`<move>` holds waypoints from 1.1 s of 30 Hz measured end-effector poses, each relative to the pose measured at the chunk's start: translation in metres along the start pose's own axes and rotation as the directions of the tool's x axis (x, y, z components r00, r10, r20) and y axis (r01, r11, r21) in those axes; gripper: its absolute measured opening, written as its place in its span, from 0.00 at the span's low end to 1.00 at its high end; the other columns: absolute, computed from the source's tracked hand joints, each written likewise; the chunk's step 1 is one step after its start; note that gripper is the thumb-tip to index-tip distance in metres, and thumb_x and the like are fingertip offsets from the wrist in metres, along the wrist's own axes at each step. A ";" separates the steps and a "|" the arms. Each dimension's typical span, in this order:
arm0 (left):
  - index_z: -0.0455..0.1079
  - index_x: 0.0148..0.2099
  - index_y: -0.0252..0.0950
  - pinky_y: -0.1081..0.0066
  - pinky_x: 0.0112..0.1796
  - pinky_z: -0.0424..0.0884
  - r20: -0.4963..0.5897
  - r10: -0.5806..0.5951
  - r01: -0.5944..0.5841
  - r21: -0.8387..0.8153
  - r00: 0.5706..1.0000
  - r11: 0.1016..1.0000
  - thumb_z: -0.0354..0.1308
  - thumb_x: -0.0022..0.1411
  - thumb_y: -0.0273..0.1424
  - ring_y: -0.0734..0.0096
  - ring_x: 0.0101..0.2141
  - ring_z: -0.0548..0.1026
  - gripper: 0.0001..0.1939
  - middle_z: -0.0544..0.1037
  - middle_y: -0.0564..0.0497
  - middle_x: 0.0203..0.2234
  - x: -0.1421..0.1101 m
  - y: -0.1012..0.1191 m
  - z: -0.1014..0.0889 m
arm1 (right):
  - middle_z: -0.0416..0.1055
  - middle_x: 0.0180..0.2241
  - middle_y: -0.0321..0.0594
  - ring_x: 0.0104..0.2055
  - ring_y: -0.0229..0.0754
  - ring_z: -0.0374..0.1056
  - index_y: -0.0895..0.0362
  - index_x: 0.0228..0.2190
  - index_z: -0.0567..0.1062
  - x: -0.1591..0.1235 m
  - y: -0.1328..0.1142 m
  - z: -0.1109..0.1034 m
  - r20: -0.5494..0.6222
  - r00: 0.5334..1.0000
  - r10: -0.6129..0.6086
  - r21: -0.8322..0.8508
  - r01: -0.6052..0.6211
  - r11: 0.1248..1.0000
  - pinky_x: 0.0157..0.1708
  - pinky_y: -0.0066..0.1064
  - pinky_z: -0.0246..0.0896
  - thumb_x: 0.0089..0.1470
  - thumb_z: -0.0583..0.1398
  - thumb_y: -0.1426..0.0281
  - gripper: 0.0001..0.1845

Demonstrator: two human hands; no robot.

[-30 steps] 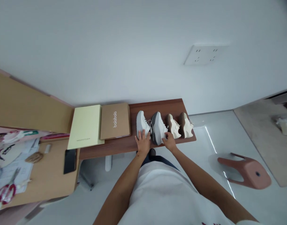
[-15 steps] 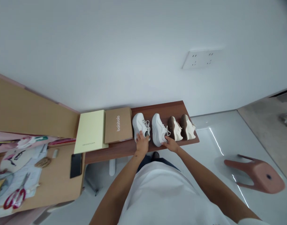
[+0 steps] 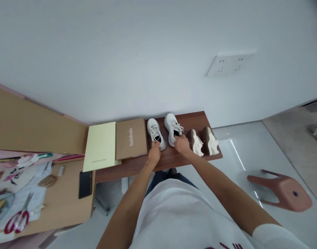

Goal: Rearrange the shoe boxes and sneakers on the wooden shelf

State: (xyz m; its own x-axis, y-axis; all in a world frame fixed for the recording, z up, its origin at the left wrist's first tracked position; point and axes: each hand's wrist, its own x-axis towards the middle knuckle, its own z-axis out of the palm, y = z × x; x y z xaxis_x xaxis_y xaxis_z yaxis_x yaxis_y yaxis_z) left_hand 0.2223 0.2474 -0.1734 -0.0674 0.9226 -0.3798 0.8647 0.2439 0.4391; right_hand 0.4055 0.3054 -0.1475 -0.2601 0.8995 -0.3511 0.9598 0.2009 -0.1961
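Two white lace-up sneakers stand side by side on a narrow brown wooden table (image 3: 193,120), toes toward the wall. My left hand (image 3: 154,152) pinches the heel of the left white sneaker (image 3: 154,128). At the heel of the right white sneaker (image 3: 171,125) is my right hand (image 3: 182,143), fingers closed on its collar. Just right of that hand lies a smaller cream-and-brown shoe (image 3: 197,143), tipped on its side. Its mate, another cream-and-brown shoe (image 3: 210,141), lies the same way near the table's right end.
Left of the sneakers are a brown shoebox (image 3: 131,138) and a pale yellow box (image 3: 100,145). A desk on the left holds a black phone (image 3: 85,184), red-handled scissors (image 3: 18,219) and papers. A pink stool (image 3: 290,192) stands on the floor at right. A socket plate (image 3: 231,64) is on the wall.
Both white sneakers have gone from lying tilted to sitting upright. The right one has moved back toward the wall. My hands have closed on their heels.
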 end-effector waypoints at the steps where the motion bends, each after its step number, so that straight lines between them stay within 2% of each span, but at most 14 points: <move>1: 0.64 0.58 0.37 0.67 0.47 0.71 0.004 -0.001 0.001 -0.002 1.000 1.000 0.47 0.69 0.25 0.62 0.49 0.76 0.16 0.64 0.40 0.61 0.000 -0.003 0.000 | 0.74 0.53 0.54 0.61 0.55 0.60 0.59 0.51 0.75 0.002 -0.003 0.002 0.001 1.000 -0.002 -0.005 0.002 1.000 0.55 0.42 0.57 0.63 0.56 0.68 0.16; 8: 0.65 0.55 0.37 0.66 0.50 0.68 0.063 0.032 -0.033 0.011 0.997 0.999 0.45 0.69 0.22 0.63 0.50 0.74 0.16 0.68 0.41 0.58 0.004 -0.021 -0.006 | 0.75 0.51 0.55 0.60 0.54 0.62 0.60 0.48 0.76 0.010 -0.024 0.017 0.019 1.000 -0.001 -0.028 0.001 1.000 0.53 0.41 0.58 0.63 0.56 0.70 0.15; 15: 0.65 0.55 0.38 0.68 0.48 0.68 0.098 0.034 -0.037 0.024 0.995 0.999 0.45 0.69 0.23 0.63 0.49 0.75 0.16 0.67 0.41 0.59 0.006 -0.023 -0.009 | 0.78 0.46 0.56 0.55 0.54 0.65 0.60 0.43 0.79 0.017 -0.043 0.026 -0.012 1.000 -0.018 -0.038 0.017 0.999 0.49 0.40 0.60 0.62 0.56 0.72 0.13; 21: 0.65 0.55 0.39 0.68 0.51 0.68 0.108 0.066 -0.068 0.020 0.992 0.997 0.45 0.69 0.23 0.64 0.52 0.73 0.16 0.69 0.43 0.58 0.009 -0.025 -0.015 | 0.79 0.43 0.56 0.53 0.53 0.66 0.60 0.42 0.80 0.021 -0.050 0.034 -0.064 0.998 -0.023 -0.041 0.021 0.999 0.48 0.40 0.61 0.62 0.55 0.74 0.13; 25: 0.65 0.56 0.38 0.65 0.50 0.69 0.069 0.068 -0.071 0.042 0.995 0.997 0.46 0.69 0.24 0.62 0.51 0.75 0.16 0.70 0.42 0.58 0.006 -0.026 -0.015 | 0.78 0.46 0.55 0.54 0.53 0.67 0.60 0.43 0.79 0.017 -0.053 0.041 -0.106 0.994 -0.021 -0.041 0.016 0.999 0.48 0.39 0.62 0.63 0.55 0.73 0.13; 28: 0.63 0.59 0.36 0.61 0.53 0.70 -0.040 0.092 -0.089 0.078 0.995 0.993 0.46 0.69 0.24 0.58 0.54 0.74 0.18 0.68 0.38 0.60 -0.002 -0.023 -0.012 | 0.76 0.50 0.53 0.56 0.52 0.66 0.59 0.49 0.76 0.009 -0.050 0.040 -0.165 0.985 -0.048 -0.012 0.046 0.999 0.52 0.39 0.60 0.62 0.57 0.71 0.15; 31: 0.61 0.62 0.32 0.55 0.60 0.64 -0.199 0.198 -0.178 0.113 0.960 0.977 0.47 0.67 0.23 0.54 0.62 0.66 0.21 0.65 0.34 0.63 -0.014 -0.013 -0.005 | 0.71 0.58 0.51 0.60 0.52 0.63 0.57 0.55 0.73 -0.009 -0.029 0.037 -0.270 0.961 -0.066 0.055 0.084 0.995 0.58 0.41 0.56 0.63 0.57 0.70 0.20; 33: 0.60 0.63 0.32 0.54 0.62 0.62 -0.220 0.302 -0.285 0.106 0.928 0.953 0.49 0.67 0.24 0.55 0.64 0.63 0.23 0.65 0.35 0.63 -0.023 0.002 0.002 | 0.68 0.60 0.50 0.63 0.52 0.60 0.57 0.56 0.72 -0.027 -0.001 0.036 -0.330 0.943 -0.030 0.106 0.068 0.992 0.60 0.42 0.53 0.64 0.55 0.69 0.21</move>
State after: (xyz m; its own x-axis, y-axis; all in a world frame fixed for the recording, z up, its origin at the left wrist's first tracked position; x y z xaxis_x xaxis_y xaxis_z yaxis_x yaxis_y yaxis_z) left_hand 0.2264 0.2262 -0.1657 0.0888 0.9952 -0.0403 0.8956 -0.0621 0.4406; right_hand 0.4078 0.2670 -0.1703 -0.2389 0.9708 -0.0232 0.9230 0.2196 -0.3161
